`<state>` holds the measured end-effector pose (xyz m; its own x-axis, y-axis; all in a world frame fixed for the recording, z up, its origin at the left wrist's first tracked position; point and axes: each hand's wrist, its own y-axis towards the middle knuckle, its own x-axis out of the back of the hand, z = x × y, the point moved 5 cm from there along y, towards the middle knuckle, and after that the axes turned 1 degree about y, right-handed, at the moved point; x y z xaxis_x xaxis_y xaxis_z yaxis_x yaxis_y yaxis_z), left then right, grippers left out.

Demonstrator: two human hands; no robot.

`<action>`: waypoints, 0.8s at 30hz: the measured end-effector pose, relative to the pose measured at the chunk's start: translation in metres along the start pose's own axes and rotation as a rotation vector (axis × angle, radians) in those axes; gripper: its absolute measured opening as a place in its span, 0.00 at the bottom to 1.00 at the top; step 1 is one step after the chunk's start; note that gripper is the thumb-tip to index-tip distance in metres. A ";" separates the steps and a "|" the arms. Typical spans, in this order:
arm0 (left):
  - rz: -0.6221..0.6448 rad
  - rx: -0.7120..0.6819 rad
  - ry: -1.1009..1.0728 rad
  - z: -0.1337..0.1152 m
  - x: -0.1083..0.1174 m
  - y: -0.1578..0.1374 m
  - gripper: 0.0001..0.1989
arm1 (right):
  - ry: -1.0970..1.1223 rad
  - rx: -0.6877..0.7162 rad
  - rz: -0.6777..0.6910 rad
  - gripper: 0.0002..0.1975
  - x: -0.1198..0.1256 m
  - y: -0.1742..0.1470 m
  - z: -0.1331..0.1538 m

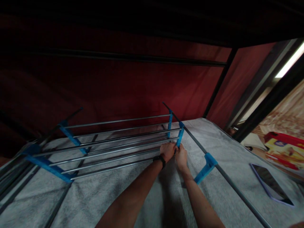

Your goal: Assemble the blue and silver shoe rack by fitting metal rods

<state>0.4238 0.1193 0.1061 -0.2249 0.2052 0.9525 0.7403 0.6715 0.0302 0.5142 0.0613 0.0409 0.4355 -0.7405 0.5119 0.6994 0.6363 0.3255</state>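
A rack of thin metal rods (114,143) and blue plastic brackets lies across the bed in front of me. My left hand (168,150), with a black band on the wrist, closes around the right end of a lower rod, next to the middle blue bracket (180,134). Pressed against that bracket's lower end are the curled fingers of my right hand (181,155). The fingertips of both hands meet there, and the joint between rod and bracket is hidden. Nearer to me, another blue bracket (206,167) hangs on the long dark pole (197,141) without rods in it.
Blue brackets (51,167) hold the rods' left ends. A grey blanket (99,196) covers the bed. On the right lie a phone (272,183) and a red and yellow box (286,148). A dark bed frame (220,82) and red cloth (133,85) stand behind.
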 end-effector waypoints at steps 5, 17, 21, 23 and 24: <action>0.025 0.014 -0.002 0.000 0.000 0.002 0.16 | -0.056 0.001 -0.035 0.16 0.001 -0.001 0.004; -0.267 -0.212 -0.162 0.012 0.010 -0.089 0.17 | -0.133 0.015 0.068 0.26 0.004 0.004 -0.011; -0.620 0.178 -0.348 0.110 0.016 -0.193 0.13 | -0.182 0.034 0.065 0.26 0.004 0.004 -0.014; -0.860 0.458 -0.392 0.175 0.031 -0.252 0.14 | -0.192 0.035 0.063 0.23 0.004 0.004 -0.016; -0.978 0.615 -0.381 0.206 0.041 -0.281 0.14 | -0.196 0.033 0.059 0.22 0.004 0.004 -0.017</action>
<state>0.0763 0.0862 0.0741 -0.7684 -0.4504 0.4547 -0.2468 0.8640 0.4389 0.5287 0.0571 0.0307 0.3542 -0.6475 0.6747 0.6554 0.6866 0.3148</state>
